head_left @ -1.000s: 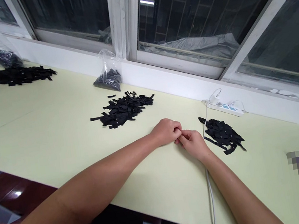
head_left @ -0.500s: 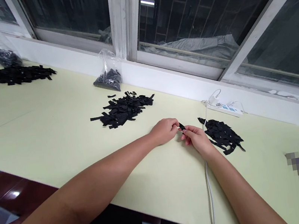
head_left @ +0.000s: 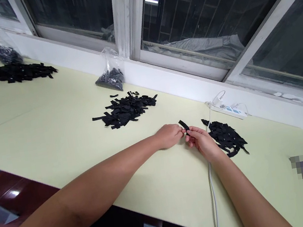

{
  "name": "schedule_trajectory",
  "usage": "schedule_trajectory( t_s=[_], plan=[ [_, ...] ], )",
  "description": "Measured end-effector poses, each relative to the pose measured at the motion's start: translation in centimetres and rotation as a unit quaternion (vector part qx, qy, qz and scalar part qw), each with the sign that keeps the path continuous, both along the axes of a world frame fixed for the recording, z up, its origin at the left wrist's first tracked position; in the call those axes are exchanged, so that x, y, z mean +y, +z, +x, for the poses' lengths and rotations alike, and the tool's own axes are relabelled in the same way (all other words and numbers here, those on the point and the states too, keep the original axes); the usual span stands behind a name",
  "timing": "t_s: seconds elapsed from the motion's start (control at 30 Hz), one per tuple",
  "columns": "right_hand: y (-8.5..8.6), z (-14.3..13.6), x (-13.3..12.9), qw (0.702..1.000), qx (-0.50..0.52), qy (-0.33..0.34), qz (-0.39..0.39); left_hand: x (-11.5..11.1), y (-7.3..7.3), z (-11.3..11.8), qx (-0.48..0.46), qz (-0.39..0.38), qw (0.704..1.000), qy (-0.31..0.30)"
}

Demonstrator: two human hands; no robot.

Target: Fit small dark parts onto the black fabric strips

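Note:
Between the thumb and fingers of my right hand is a short black fabric strip, its upper end sticking out free. My left hand is closed, with its fingertips against the strip's side; whatever they pinch is hidden. Just beyond my right hand lies a pile of similar black strips. A second pile of black strips is farther back, to the left of my hands.
A clear plastic bag with dark pieces stands by the wall. A white power strip lies along the wall, and a white cable runs under my right wrist. More black strips and another bag are at far left.
The strip's upper end now stands free above my left fingertips, which have slid down it slightly. My right hand stays nearly in place.

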State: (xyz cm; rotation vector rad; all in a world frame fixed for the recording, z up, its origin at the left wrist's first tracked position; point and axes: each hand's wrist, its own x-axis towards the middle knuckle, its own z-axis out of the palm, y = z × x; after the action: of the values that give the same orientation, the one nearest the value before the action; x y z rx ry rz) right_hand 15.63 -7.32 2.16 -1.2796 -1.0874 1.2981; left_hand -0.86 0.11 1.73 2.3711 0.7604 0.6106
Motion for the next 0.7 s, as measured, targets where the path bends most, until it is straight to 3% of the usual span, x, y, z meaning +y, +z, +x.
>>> schedule_trajectory(
  t_s=[0.2, 0.27, 0.47, 0.7],
  plan=[
    [0.0, -0.15, -0.09, 1.0, -0.012, -0.003, -0.004, -0.21, -0.03, 0.33, -0.121, -0.144, 0.981, -0.051],
    [-0.05, -0.22, -0.05, 1.0, -0.025, -0.013, -0.007, -0.22, -0.16, 0.49, -0.149, -0.144, 0.977, -0.042],
    [-0.07, -0.41, 0.09, 0.997, -0.067, -0.024, -0.013, 0.09, -0.16, 0.64, -0.17, -0.063, 0.981, 0.064],
    [0.2, -0.6, 0.02, 0.995, -0.098, -0.024, -0.016, 0.36, -0.1, 0.56, -0.154, -0.07, 0.983, 0.072]
  ],
)
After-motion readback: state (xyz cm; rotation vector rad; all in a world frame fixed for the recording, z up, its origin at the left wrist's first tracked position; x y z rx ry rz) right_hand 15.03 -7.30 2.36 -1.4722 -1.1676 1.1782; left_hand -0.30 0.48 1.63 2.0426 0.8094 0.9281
